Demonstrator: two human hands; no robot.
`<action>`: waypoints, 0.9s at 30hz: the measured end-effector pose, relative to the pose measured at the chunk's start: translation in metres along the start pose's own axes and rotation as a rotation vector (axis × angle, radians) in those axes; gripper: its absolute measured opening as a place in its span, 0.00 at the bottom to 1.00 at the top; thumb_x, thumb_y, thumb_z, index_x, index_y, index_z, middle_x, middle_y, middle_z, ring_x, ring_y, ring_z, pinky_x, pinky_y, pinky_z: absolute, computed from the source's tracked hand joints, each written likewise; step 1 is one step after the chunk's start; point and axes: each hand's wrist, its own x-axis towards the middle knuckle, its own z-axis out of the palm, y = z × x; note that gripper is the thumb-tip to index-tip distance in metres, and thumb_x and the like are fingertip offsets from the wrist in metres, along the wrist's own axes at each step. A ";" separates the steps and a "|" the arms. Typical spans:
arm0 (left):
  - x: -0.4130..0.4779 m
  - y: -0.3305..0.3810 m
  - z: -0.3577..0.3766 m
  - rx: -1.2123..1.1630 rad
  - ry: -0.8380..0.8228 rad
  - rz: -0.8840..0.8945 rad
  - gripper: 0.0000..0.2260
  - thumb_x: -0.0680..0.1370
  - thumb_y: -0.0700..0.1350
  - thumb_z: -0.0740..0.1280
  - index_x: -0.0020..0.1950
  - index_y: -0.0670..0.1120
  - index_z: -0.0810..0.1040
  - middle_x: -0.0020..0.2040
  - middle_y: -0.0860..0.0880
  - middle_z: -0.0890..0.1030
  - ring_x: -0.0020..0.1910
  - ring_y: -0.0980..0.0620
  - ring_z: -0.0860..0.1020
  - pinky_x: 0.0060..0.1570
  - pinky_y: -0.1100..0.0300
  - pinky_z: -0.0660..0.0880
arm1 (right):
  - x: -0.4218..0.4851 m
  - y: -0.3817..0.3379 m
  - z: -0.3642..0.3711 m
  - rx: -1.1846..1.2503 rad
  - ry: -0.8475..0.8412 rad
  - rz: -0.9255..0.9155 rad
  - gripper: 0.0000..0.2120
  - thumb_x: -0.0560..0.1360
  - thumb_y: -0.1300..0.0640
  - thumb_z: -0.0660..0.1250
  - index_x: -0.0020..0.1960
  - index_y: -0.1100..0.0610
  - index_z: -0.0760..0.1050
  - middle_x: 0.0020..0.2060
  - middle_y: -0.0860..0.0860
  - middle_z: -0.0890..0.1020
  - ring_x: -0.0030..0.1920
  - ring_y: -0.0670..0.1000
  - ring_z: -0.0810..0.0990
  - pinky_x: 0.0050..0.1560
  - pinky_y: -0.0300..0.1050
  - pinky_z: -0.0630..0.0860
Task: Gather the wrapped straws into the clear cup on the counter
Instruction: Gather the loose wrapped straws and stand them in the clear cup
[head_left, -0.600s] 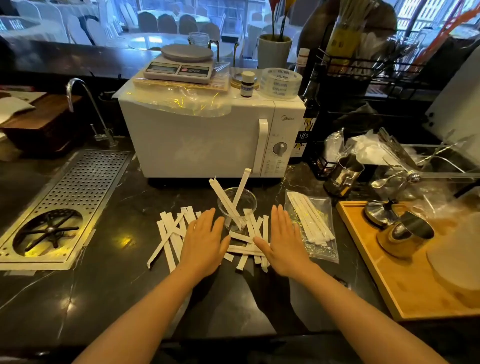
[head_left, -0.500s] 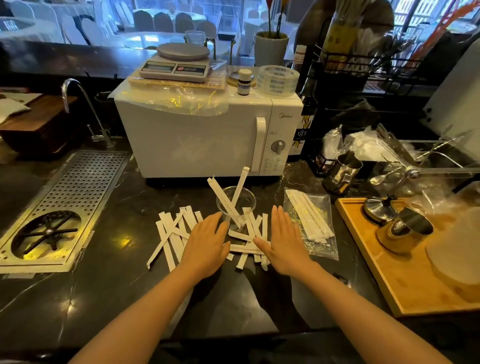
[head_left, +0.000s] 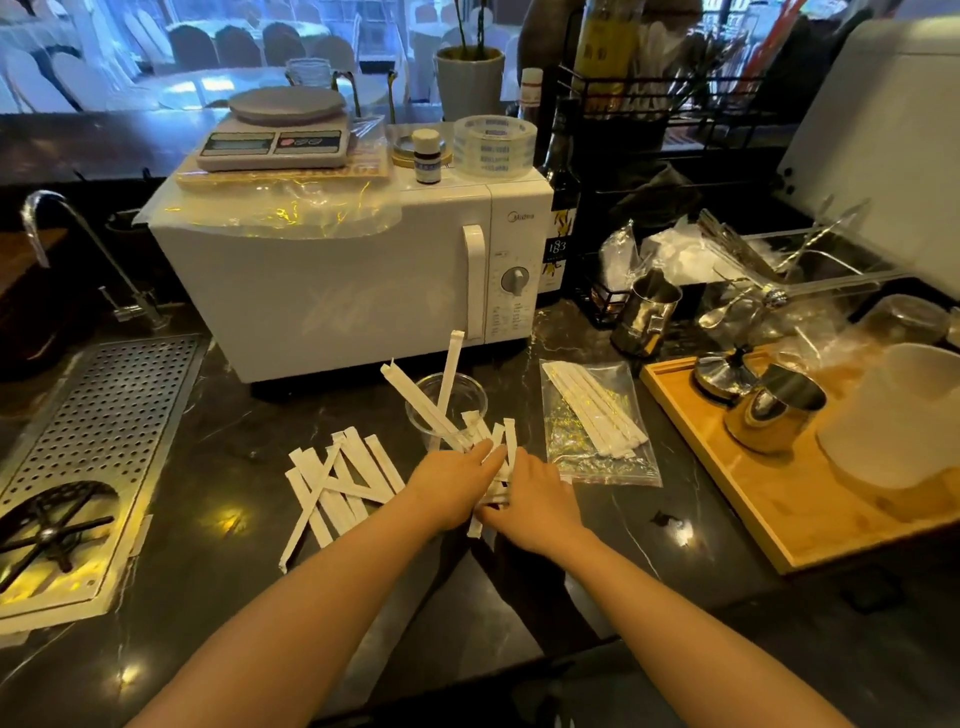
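Dark counter (head_left: 218, 519) holds flat white wrapped straws (head_left: 337, 483), both hands' grip, left (head_left: 454, 488) and right (head_left: 535, 501), clamped on a bundle.

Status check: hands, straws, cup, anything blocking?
Left hand and right hand closed together on a bunch of white paper-wrapped straws. Clear plastic cup holds two straws. Loose white straws left of hands. Path clear.

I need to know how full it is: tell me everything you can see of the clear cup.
The clear cup is thin see-through plastic, it seems, standing upright on the dark counter in front of the white microwave. Its round mouth is open. A few wrapped straws lean inside, their ends sticking out above the rim. Loose straws lie against its near side, where both hands meet, hiding its base.
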 end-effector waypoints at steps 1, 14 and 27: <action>0.004 0.002 -0.002 0.023 -0.018 0.007 0.32 0.76 0.38 0.62 0.75 0.42 0.48 0.75 0.43 0.58 0.59 0.38 0.75 0.52 0.48 0.75 | 0.000 -0.001 0.003 0.008 0.014 0.011 0.38 0.70 0.41 0.64 0.71 0.57 0.54 0.69 0.56 0.65 0.69 0.57 0.62 0.66 0.53 0.64; 0.047 0.012 -0.003 0.147 -0.205 0.114 0.38 0.74 0.42 0.66 0.75 0.41 0.45 0.78 0.45 0.48 0.65 0.42 0.72 0.59 0.50 0.73 | -0.001 -0.006 0.022 -0.025 0.150 0.123 0.39 0.70 0.37 0.62 0.71 0.60 0.55 0.66 0.55 0.66 0.67 0.56 0.62 0.70 0.51 0.56; 0.058 0.010 0.000 0.155 -0.211 0.154 0.23 0.76 0.39 0.62 0.70 0.40 0.60 0.69 0.40 0.65 0.63 0.39 0.74 0.58 0.48 0.73 | 0.001 -0.002 0.010 -0.131 0.079 0.099 0.26 0.73 0.46 0.61 0.64 0.61 0.66 0.62 0.58 0.69 0.64 0.59 0.66 0.63 0.52 0.63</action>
